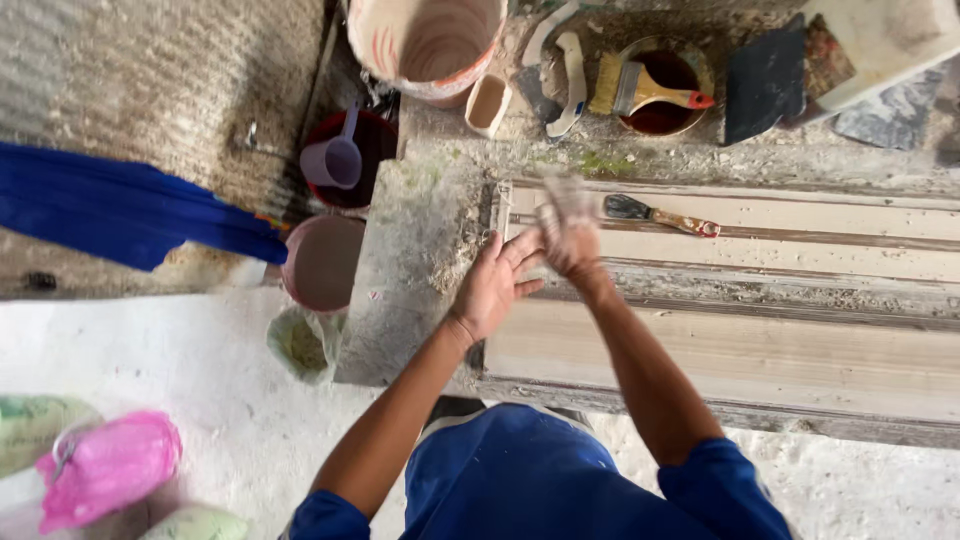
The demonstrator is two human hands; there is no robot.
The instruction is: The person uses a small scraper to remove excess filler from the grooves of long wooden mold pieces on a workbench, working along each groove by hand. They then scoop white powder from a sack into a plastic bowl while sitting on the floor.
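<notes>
Starting at the left: a pink plastic bag (108, 468) lies on the pale floor, and a blue cloth (120, 212) drapes above it. Next come a purple scoop (335, 160) sitting in a dark red bucket (378, 135) and a pinkish bowl (322, 262) just below them.

Mid-frame, the left hand (495, 285) is flat with its fingers spread, palm turned toward the right hand (568, 228). The right one is motion-blurred, so I can't tell if it's pinching anything; it looks like it's brushing against the left fingertips.

Both hover over the left end of the long moulded plaster panel (760, 360), which lies flat right in front of the person. If that's dust being rubbed off, I'd say do it off the edge rather than over the clean face.

Further right, a small putty knife (660, 213) rests on the panel's top strip, and a wide paintbrush (645, 92) sits across a brown bowl (700, 70).
</notes>
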